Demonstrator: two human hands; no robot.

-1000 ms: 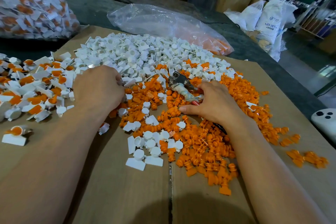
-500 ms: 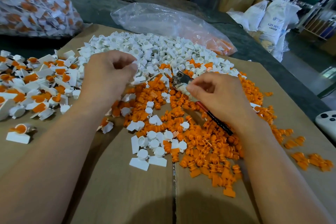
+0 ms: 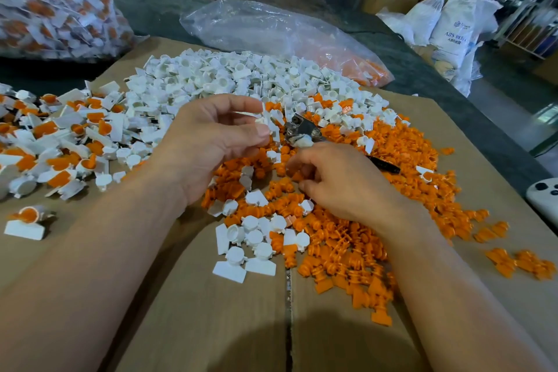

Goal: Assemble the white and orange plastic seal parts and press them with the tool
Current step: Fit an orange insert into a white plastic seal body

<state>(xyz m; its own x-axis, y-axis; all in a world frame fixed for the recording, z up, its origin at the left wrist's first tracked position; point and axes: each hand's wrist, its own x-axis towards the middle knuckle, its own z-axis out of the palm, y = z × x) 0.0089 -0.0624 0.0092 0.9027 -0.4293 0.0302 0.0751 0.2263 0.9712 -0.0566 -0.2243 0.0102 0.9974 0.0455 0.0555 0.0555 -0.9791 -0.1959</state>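
Observation:
My left hand (image 3: 211,142) is raised above the piles and pinches a white seal part (image 3: 267,123) between thumb and fingers. My right hand (image 3: 341,187) is curled over the handle of the metal pressing tool (image 3: 302,130). The tool's head sticks out past the fingers and its black handle end (image 3: 385,164) shows to the right. That hand's fingertips reach down into the loose orange parts (image 3: 347,251). Loose white parts (image 3: 235,75) are heaped behind both hands. Assembled white-and-orange seals (image 3: 60,136) lie at the left.
Everything lies on a flat cardboard sheet (image 3: 211,326). A clear plastic bag (image 3: 271,27) lies behind the white heap, and a large bag of seals (image 3: 51,0) stands at the back left. A white device (image 3: 543,193) sits at the right edge. One assembled seal (image 3: 27,220) lies apart, near left.
My left hand rose from the white heap with a white part pinched in it. My right hand turned the tool, so its handle points right, and dropped its fingertips into the orange parts.

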